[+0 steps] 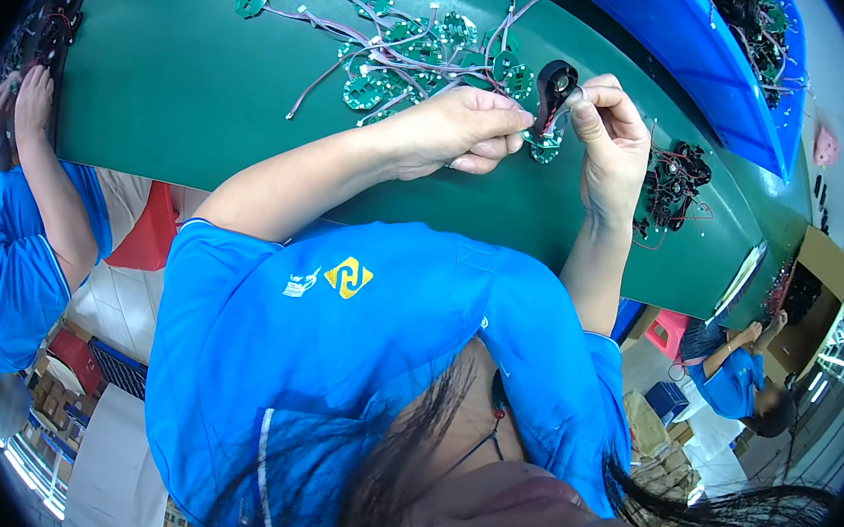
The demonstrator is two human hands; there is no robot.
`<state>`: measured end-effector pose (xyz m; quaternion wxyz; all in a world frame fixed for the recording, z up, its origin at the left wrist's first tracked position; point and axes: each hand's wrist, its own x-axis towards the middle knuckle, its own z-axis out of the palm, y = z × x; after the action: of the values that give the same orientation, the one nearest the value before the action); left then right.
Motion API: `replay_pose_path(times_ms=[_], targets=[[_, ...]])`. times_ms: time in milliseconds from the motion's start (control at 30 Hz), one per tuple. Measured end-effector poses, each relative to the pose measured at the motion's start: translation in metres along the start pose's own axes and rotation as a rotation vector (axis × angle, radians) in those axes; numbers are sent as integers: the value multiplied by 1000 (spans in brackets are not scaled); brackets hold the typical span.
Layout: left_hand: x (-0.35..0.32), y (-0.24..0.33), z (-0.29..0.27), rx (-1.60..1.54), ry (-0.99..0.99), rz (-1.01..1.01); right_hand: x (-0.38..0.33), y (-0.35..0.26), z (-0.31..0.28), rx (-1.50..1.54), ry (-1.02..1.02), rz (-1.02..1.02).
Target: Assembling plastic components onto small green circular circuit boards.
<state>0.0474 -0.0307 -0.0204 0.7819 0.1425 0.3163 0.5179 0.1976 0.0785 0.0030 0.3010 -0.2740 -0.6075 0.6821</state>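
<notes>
Black housing: at 1 o'clock from my view's centre, the black housing point(557, 80), round-topped with red wires, sits between both hands above the green counter point(166, 91).
Board below: I see a green circuit board point(546, 152) at its 6 o'clock.
Left hand: my left hand point(469, 132), 8 o'clock; fingers curled, tips by the wires, grip unclear to me.
Right hand: my right hand point(608, 139), 4 o'clock; thumb and forefinger at the housing's side, I cannot tell whether clamped.
Wired boards: a pile of boards point(423, 51) at 9 o'clock.
Black parts: a tangle of black parts point(678, 181) at 4 o'clock.
Blue bin: a blue bin point(695, 67) at 2 o'clock.
</notes>
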Motion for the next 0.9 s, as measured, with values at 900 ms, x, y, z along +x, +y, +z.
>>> replay_pose_path(times_ms=[900], targets=[[1,3,2,-106,88,-24,-10,-13,10,-233,-18,-97]])
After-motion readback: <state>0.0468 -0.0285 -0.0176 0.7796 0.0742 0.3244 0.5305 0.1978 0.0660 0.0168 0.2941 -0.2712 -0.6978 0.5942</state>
